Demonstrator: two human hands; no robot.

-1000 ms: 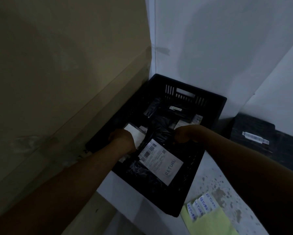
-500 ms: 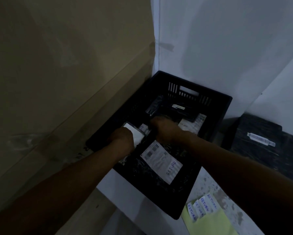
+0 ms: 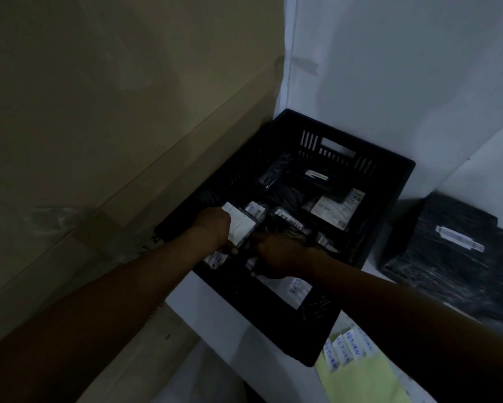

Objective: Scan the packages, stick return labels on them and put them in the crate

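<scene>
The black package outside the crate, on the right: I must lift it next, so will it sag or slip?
The package looks wrapped in crinkled, glossy black film, so it may be slippery. Its boxy shape and fairly flat top suggest something stiff inside, so it probably won't sag. It is bulky beside the crate, so two hands seem wise; weight cannot be told.

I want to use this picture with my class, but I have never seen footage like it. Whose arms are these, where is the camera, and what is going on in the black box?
There is no machine here. A person wears a camera on the head, so you look down along their two bare arms. Both hands reach into a black plastic crate full of dark wrapped packages. The left hand grips a package with a white label. The right hand rests on the packages beside it; the dim light hides whether it holds anything. Under it lies a label marked RETURN. Outside the crate, spare RETURN stickers sit on a yellow sheet, and another dark package waits on the right.
</scene>
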